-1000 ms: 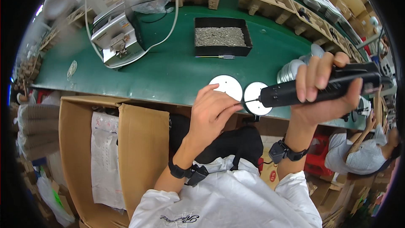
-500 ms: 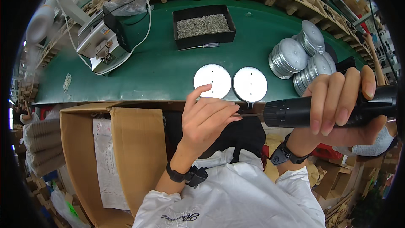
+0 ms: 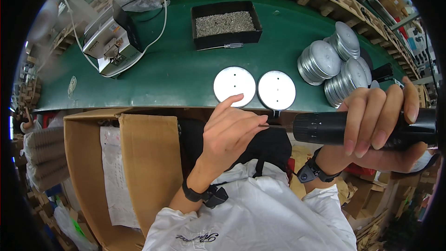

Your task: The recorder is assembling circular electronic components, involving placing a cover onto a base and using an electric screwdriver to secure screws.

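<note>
My right hand (image 3: 376,121) is wrapped round a black electric screwdriver (image 3: 320,128), held level with its thin bit (image 3: 279,126) pointing left. At the bit's tip, the thumb and fingers of my left hand (image 3: 232,128) are pinched together; whatever small thing they hold is hidden. Its index finger stretches up over the lower edge of a round white disc (image 3: 227,81) with small dark holes. Beside that lies a second white disc (image 3: 277,88) with a dark rim and a small tab at the table's near edge.
A black box of small metal screws (image 3: 225,23) sits farther back, a clear-handled screwdriver (image 3: 223,46) before it. Stacked silver discs (image 3: 320,60) stand at right. A white box-shaped device (image 3: 111,49) with a cable is at left. An open cardboard box (image 3: 153,176) stands below the table edge.
The view has shifted slightly. Both hands stay joined at the bit's tip, and the electric screwdriver has barely moved. My left index finger lies a little farther right over the disc.
</note>
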Available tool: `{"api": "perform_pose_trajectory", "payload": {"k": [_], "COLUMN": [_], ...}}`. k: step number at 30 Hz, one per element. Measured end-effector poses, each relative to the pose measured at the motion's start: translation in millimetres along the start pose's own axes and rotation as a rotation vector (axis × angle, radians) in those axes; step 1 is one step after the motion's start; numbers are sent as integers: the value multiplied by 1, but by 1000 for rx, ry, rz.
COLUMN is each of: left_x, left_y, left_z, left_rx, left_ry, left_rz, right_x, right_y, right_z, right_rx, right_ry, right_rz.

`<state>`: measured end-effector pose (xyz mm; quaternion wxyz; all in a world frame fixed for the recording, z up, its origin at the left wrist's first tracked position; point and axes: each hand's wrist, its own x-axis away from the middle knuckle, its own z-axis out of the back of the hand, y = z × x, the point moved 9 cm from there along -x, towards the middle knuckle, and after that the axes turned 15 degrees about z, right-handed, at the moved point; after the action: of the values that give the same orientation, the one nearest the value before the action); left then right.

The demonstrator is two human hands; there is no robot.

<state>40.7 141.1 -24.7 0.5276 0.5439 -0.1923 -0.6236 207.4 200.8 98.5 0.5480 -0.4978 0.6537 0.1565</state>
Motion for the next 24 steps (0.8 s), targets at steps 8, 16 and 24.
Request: {"api": "perform_pose_trajectory", "payload": {"k": [8, 16, 24], "left_x": [3, 5, -4], "left_y": [-1, -28, -100], "left_z": [-3, -4, 9], "left_rx": [-114, -362, -501], "left_ry": [-81, -221, -107], "left_rz": [5, 143, 279], "right_x": [8, 18, 25], "right_y": [11, 73, 146], "right_z": [-4, -24, 10], "right_rx": [14, 42, 231], "right_ry": [8, -166, 89], "right_rz": [3, -226, -160]}}
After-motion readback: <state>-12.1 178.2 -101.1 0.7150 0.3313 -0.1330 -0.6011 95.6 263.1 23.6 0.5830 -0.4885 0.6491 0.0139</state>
